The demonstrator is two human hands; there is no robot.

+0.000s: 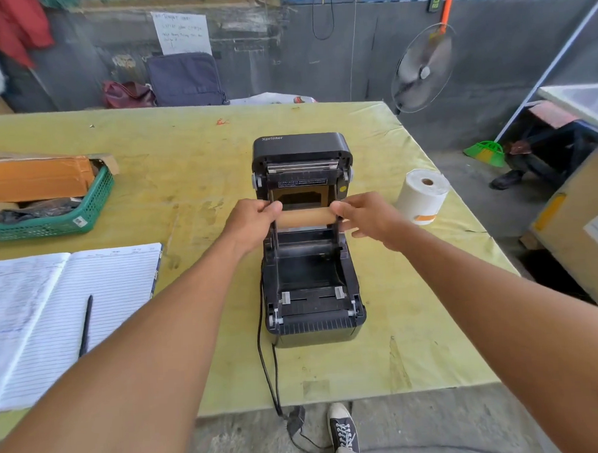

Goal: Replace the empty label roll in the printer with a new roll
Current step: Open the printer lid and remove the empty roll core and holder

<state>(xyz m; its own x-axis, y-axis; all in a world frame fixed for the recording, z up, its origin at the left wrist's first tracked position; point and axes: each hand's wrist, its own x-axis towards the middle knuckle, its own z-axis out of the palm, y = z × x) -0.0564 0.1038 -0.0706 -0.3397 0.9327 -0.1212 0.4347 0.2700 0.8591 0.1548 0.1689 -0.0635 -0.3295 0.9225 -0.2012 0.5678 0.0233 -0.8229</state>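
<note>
The bare cardboard core (307, 217) sits above the open printer (309, 260) bay, pinched at its ends by left hand (254, 223) and right hand (367, 218) (removal seemingly underway), while the new roll (423, 197) waits untouched right of the printer.

Both bare arms stretch forward over the printer (308, 246). The left hand (253, 225) and right hand (369, 220) pinch opposite ends of the cardboard core (307, 217) above its open bay.

Both forearms bare, no sleeves, watch or rings visible. Left hand (253, 221) and right hand (369, 220) ungloved. Below the table (415, 341) edge: one dark canvas sneaker (342, 430), white laces, white toe cap; light trouser hem adjoining.
</note>
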